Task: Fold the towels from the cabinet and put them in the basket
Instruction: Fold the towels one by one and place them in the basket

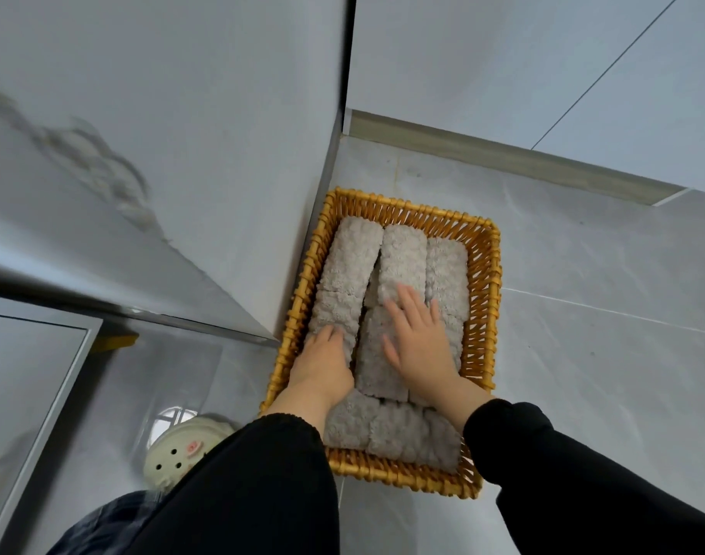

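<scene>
At the left frame edge, a grey-framed pane [26, 394], cut off and too vague to name. Under it, a blurred patch of dark cloth [102, 526], not identifiable. Just right of that, a cream slipper [174, 458] with a pink snout, partly hidden under the black left sleeve [262, 494]. Above, a white cabinet side [222, 174], blurred along its left part.

On the pale tiled floor [583, 354], close against the foot of that cabinet side, a rectangular basket [483, 274] of honey-coloured wicker. Near left corner covered by the left forearm; a stretch of the right rim hidden under the right sleeve [563, 474]. Inside, packed edge to edge, grey plush towels [354, 258] folded into thick blocks: three columns running back to the far edge, a row of three along the near edge. Count within the columns hard to settle under the hands.

On the left column, toward its near end, the left hand [322, 358], fingers bent down with tips sunk in the pile beside the gap; gripping or merely pressing, cannot tell. On the middle column, the right hand [418, 346], laid flat, fingers straight and spread, holding nothing, pressing on the towel tops.
</scene>
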`<state>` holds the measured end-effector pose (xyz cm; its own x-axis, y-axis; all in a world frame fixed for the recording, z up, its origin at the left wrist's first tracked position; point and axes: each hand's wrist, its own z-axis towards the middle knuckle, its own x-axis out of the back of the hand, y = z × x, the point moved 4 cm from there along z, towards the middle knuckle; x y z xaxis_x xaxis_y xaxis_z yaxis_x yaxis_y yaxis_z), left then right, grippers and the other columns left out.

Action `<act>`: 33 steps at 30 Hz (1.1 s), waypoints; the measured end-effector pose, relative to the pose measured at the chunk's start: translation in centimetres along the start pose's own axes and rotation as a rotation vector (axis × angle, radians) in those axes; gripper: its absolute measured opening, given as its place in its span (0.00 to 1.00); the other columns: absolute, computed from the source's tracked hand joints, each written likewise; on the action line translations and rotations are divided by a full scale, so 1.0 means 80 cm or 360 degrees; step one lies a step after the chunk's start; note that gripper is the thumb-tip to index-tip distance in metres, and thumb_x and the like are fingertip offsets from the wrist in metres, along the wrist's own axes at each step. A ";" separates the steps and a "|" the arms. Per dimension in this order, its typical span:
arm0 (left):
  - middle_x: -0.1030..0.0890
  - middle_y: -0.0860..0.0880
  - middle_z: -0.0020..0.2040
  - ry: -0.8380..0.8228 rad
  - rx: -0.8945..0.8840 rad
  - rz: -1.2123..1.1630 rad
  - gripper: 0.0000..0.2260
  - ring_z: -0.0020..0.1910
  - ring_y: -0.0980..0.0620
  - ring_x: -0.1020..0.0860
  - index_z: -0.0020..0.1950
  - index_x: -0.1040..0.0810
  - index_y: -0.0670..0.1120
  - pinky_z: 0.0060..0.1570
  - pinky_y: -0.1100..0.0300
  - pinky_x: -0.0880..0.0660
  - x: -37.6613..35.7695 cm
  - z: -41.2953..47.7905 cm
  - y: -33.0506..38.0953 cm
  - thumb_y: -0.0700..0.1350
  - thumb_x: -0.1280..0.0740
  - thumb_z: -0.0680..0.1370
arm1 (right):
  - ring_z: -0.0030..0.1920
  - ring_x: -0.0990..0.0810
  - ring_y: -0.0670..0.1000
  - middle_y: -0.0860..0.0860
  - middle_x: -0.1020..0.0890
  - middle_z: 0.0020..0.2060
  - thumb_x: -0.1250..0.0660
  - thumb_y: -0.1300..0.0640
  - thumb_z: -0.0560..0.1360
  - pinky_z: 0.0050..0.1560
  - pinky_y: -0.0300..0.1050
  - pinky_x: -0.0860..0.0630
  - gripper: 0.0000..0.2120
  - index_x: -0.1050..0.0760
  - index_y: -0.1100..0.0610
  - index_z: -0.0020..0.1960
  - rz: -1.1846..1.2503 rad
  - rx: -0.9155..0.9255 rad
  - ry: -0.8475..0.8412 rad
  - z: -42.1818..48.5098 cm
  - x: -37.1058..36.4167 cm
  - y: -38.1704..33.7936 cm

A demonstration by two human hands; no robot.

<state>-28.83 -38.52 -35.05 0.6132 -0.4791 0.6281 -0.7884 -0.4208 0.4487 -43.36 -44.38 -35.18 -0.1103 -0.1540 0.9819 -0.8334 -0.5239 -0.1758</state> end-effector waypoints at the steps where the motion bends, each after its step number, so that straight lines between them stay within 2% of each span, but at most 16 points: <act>1: 0.48 0.49 0.78 -0.0041 0.0009 -0.0004 0.31 0.75 0.46 0.46 0.78 0.48 0.44 0.74 0.53 0.44 0.000 0.003 -0.001 0.40 0.40 0.77 | 0.76 0.48 0.56 0.56 0.43 0.76 0.48 0.46 0.79 0.73 0.59 0.53 0.26 0.41 0.56 0.75 0.0038 -0.0140 0.0018 0.014 0.003 0.004; 3: 0.49 0.48 0.78 -0.0132 0.0011 0.0010 0.31 0.76 0.46 0.48 0.78 0.47 0.44 0.75 0.53 0.45 -0.001 0.008 -0.004 0.42 0.39 0.77 | 0.77 0.56 0.56 0.55 0.52 0.77 0.50 0.45 0.81 0.73 0.56 0.59 0.28 0.50 0.54 0.78 0.0101 -0.0372 -0.0118 0.038 -0.004 0.012; 6: 0.53 0.48 0.79 -0.0259 0.0015 -0.0011 0.30 0.77 0.44 0.52 0.78 0.45 0.44 0.75 0.52 0.49 0.000 0.009 -0.003 0.41 0.40 0.77 | 0.76 0.62 0.59 0.58 0.61 0.77 0.52 0.44 0.82 0.74 0.55 0.60 0.31 0.59 0.56 0.78 0.0301 -0.0490 -0.0404 0.057 -0.029 0.011; 9: 0.55 0.50 0.79 -0.0336 0.0004 -0.0182 0.29 0.77 0.45 0.53 0.78 0.44 0.46 0.76 0.54 0.51 -0.003 0.007 -0.001 0.39 0.40 0.77 | 0.76 0.65 0.59 0.59 0.63 0.76 0.51 0.45 0.82 0.76 0.54 0.61 0.32 0.61 0.56 0.78 0.0607 -0.0549 -0.0610 0.073 -0.050 0.004; 11: 0.55 0.51 0.79 -0.0325 -0.0004 -0.0300 0.29 0.78 0.47 0.53 0.78 0.44 0.47 0.76 0.55 0.52 -0.003 0.006 -0.004 0.38 0.41 0.77 | 0.76 0.63 0.59 0.58 0.62 0.77 0.53 0.44 0.82 0.75 0.56 0.60 0.31 0.61 0.55 0.78 0.0523 -0.0602 -0.0654 0.080 -0.053 0.006; 13: 0.53 0.51 0.79 -0.0258 -0.0009 -0.0373 0.28 0.77 0.49 0.52 0.77 0.43 0.47 0.75 0.58 0.53 -0.002 0.004 -0.011 0.39 0.41 0.78 | 0.77 0.60 0.58 0.58 0.58 0.77 0.54 0.45 0.82 0.74 0.59 0.60 0.29 0.56 0.56 0.78 0.0345 -0.0613 -0.0491 0.084 -0.043 0.004; 15: 0.51 0.51 0.79 -0.0146 -0.0014 -0.0386 0.28 0.77 0.51 0.50 0.78 0.44 0.46 0.74 0.61 0.53 0.000 0.001 -0.016 0.41 0.40 0.79 | 0.77 0.58 0.57 0.57 0.53 0.78 0.53 0.47 0.82 0.74 0.57 0.60 0.27 0.51 0.56 0.78 0.0254 -0.0486 -0.0168 0.087 -0.026 -0.008; 17: 0.51 0.51 0.79 -0.0085 -0.0010 -0.0349 0.29 0.77 0.50 0.50 0.78 0.46 0.47 0.75 0.59 0.52 -0.002 -0.002 -0.018 0.42 0.40 0.79 | 0.77 0.59 0.55 0.55 0.54 0.78 0.54 0.47 0.82 0.74 0.56 0.61 0.26 0.51 0.54 0.78 0.0221 -0.0231 -0.0059 0.094 -0.018 -0.027; 20: 0.54 0.51 0.79 -0.0188 -0.0005 -0.0268 0.29 0.77 0.50 0.52 0.78 0.47 0.48 0.75 0.57 0.53 -0.008 -0.005 -0.016 0.39 0.41 0.78 | 0.77 0.62 0.56 0.53 0.58 0.78 0.58 0.44 0.82 0.74 0.59 0.63 0.26 0.52 0.50 0.78 0.0013 0.0063 -0.0371 0.105 -0.030 -0.035; 22: 0.54 0.51 0.79 -0.0277 -0.0018 -0.0256 0.28 0.77 0.50 0.53 0.78 0.46 0.47 0.75 0.60 0.55 -0.009 -0.006 -0.014 0.37 0.42 0.78 | 0.76 0.64 0.56 0.52 0.59 0.78 0.60 0.42 0.82 0.73 0.59 0.65 0.27 0.53 0.49 0.78 -0.0165 0.0116 -0.0582 0.113 -0.035 -0.018; 24: 0.53 0.51 0.79 -0.0302 -0.0006 -0.0283 0.29 0.77 0.50 0.53 0.78 0.45 0.46 0.75 0.60 0.55 -0.009 -0.007 -0.015 0.36 0.42 0.78 | 0.76 0.65 0.56 0.51 0.60 0.78 0.61 0.42 0.82 0.72 0.59 0.67 0.26 0.55 0.47 0.78 -0.0302 0.0122 -0.0682 0.120 -0.032 0.003; 26: 0.54 0.50 0.79 -0.0232 0.0011 -0.0285 0.30 0.77 0.50 0.53 0.78 0.47 0.46 0.75 0.59 0.54 -0.009 -0.009 -0.020 0.37 0.41 0.78 | 0.76 0.64 0.55 0.51 0.59 0.78 0.61 0.42 0.82 0.72 0.59 0.66 0.26 0.56 0.48 0.78 -0.0351 0.0147 -0.0667 0.119 -0.024 0.010; 29: 0.58 0.50 0.79 -0.0117 0.0087 -0.0289 0.35 0.77 0.51 0.57 0.79 0.56 0.47 0.76 0.55 0.54 -0.017 -0.019 -0.024 0.37 0.40 0.77 | 0.76 0.63 0.54 0.52 0.57 0.78 0.60 0.44 0.81 0.75 0.60 0.61 0.27 0.55 0.51 0.78 -0.0182 0.0232 -0.0425 0.100 -0.011 -0.011; 31: 0.63 0.50 0.78 -0.0131 0.0175 -0.0199 0.37 0.77 0.51 0.61 0.78 0.63 0.46 0.76 0.53 0.55 -0.027 -0.028 -0.025 0.36 0.41 0.77 | 0.77 0.59 0.54 0.53 0.54 0.77 0.57 0.45 0.81 0.75 0.59 0.59 0.27 0.52 0.53 0.78 -0.0117 0.0387 -0.0287 0.076 -0.013 -0.030; 33: 0.67 0.49 0.77 -0.0186 0.0249 -0.0045 0.38 0.76 0.51 0.64 0.77 0.65 0.45 0.76 0.52 0.56 -0.036 -0.034 -0.028 0.40 0.41 0.78 | 0.77 0.53 0.54 0.53 0.48 0.77 0.53 0.46 0.81 0.75 0.59 0.58 0.27 0.47 0.53 0.77 -0.0191 0.0585 -0.0294 0.051 -0.029 -0.043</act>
<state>-28.96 -34.08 -36.19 0.6438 -0.5477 0.5344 -0.7590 -0.5456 0.3553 -38.03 -45.60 -37.16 0.1021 -0.2037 0.9737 -0.5822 -0.8059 -0.1076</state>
